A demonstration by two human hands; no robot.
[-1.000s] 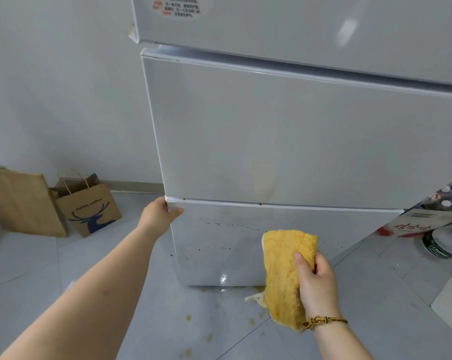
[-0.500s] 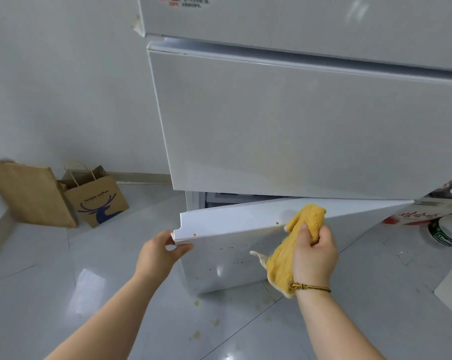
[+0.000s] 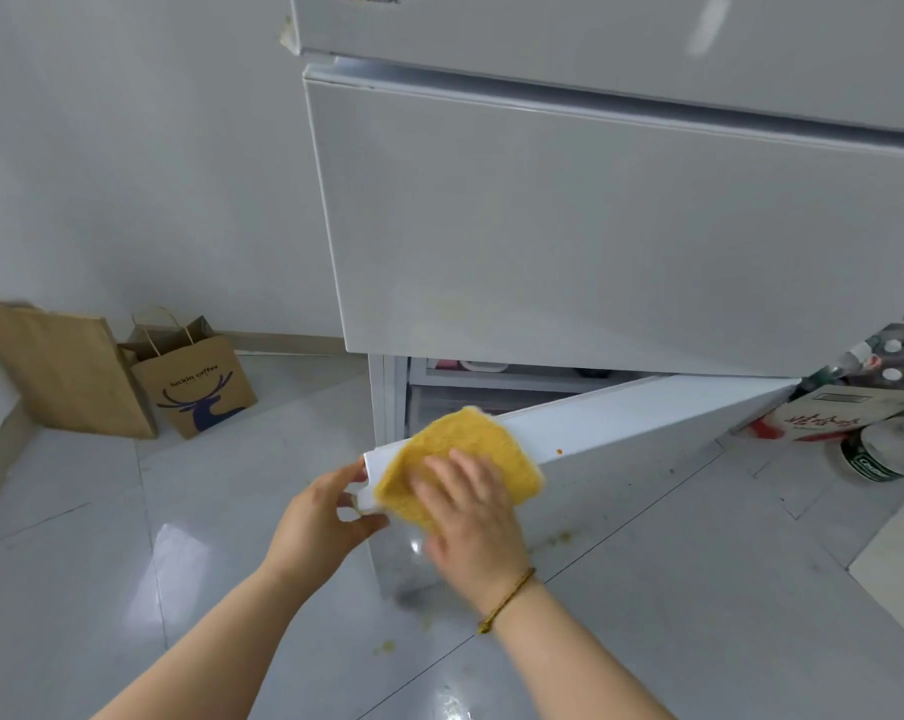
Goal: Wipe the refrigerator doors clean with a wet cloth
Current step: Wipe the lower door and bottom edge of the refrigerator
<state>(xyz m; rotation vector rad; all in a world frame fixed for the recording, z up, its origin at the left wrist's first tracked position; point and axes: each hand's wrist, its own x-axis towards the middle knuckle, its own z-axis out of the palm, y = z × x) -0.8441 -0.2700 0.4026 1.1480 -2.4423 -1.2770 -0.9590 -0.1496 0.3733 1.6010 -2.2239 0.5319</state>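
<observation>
head: two hands (image 3: 319, 519) (image 3: 473, 535), one cloth (image 3: 462, 439), one door (image 3: 647, 413).

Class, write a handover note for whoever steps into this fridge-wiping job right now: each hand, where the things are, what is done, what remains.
Left hand: grips the free corner of the bottom door, holding it swung open.
Right hand: fingers flat, pressing the yellow cloth on that door's top edge, at the corner end.
Done: wiping of the top edge is under way; nothing shows as finished.
To do: an orange speck on the edge to the right of the cloth; the door's front, mostly hidden here; the middle door.
</observation>
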